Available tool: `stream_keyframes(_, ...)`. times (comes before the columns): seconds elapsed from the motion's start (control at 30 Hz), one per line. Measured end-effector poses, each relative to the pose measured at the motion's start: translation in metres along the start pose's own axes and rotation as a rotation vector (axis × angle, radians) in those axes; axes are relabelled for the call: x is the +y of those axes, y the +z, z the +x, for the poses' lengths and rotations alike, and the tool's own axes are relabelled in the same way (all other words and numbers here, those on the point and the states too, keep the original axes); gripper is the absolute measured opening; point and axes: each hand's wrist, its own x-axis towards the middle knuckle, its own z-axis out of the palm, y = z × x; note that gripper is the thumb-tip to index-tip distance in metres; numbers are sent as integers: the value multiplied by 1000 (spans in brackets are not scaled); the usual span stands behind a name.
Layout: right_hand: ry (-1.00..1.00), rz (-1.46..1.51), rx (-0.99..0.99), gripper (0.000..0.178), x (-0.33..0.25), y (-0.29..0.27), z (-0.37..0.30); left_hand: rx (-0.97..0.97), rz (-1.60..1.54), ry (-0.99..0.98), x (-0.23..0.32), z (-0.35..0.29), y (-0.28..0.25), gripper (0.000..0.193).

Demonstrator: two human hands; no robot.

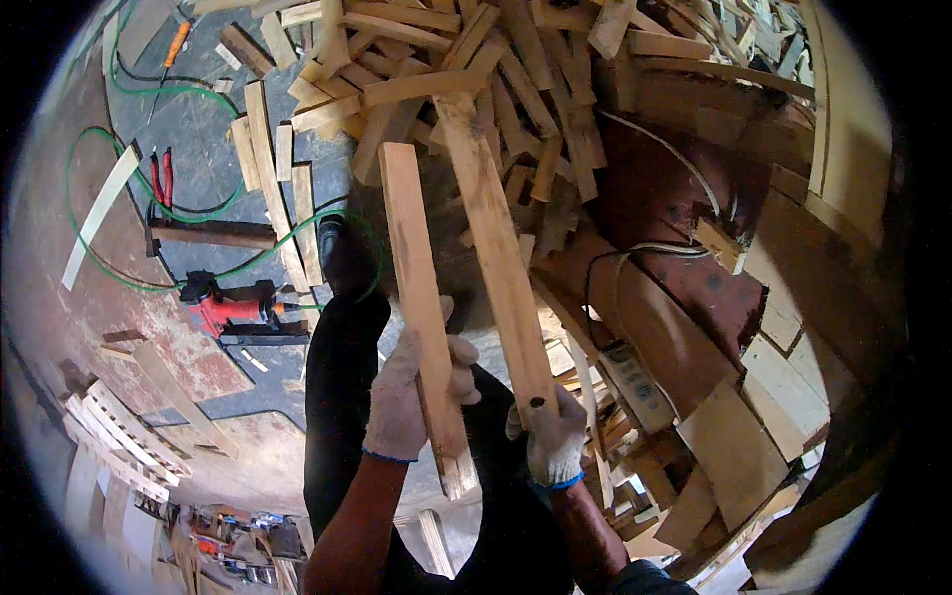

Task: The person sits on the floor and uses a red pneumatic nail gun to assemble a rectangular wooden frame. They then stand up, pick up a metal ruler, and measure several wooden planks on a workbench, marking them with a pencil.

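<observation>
My left hand (402, 392), in a whitish work glove, is closed around a shorter wooden plank (412, 258) that stands up away from me. Its fingers wrap over the right edge of the wood. My right hand (557, 436), gloved alike, grips the near end of a longer wooden plank (496, 238), close to a dark knot. This longer piece slants away to the left, its far end by the heap of wood offcuts (416, 59). A gap separates the two planks. The right thumb and some fingers are partly hidden by the wood.
A red nail gun (233, 309) with a green hose (297, 230) lies on the left. Beyond it are red-handled pliers (162, 178) and an orange-handled screwdriver (177, 45). A power strip (635, 387) and brown panels (684, 297) are on the right. Pale slats (124, 436) lie lower left.
</observation>
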Motion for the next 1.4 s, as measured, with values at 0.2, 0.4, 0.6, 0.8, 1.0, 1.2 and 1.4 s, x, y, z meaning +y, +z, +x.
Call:
stream_keyframes(0.2, 0, -27, 46, 26, -8, 11, 0, 14, 84, 42, -3, 3, -6, 70)
stream_keyframes(0.4, -10, 20, 47, 34, -16, 19, 2, 70, 96, 33, 6, 0, 3, 69)
stream_keyframes(0.6, 4, 7, -36, 35, -20, 13, 17, 121, -17, -52, 7, -1, -5, 64)
stream_keyframes(0.8, -51, -475, -523, 27, -55, -44, 54, 86, 117, -311, -2, 0, -19, 53)
stream_keyframes(1.0, -157, -453, -576, 26, -74, -46, 70, 125, 624, -243, -3, -2, 14, 38)
stream_keyframes(1.2, -175, -512, -422, 28, -79, -15, 39, 146, 625, -91, -10, 0, -2, 43)
stream_keyframes(1.4, -207, -350, -318, 24, -84, 6, -20, 301, 488, -26, 8, -12, -14, 44)
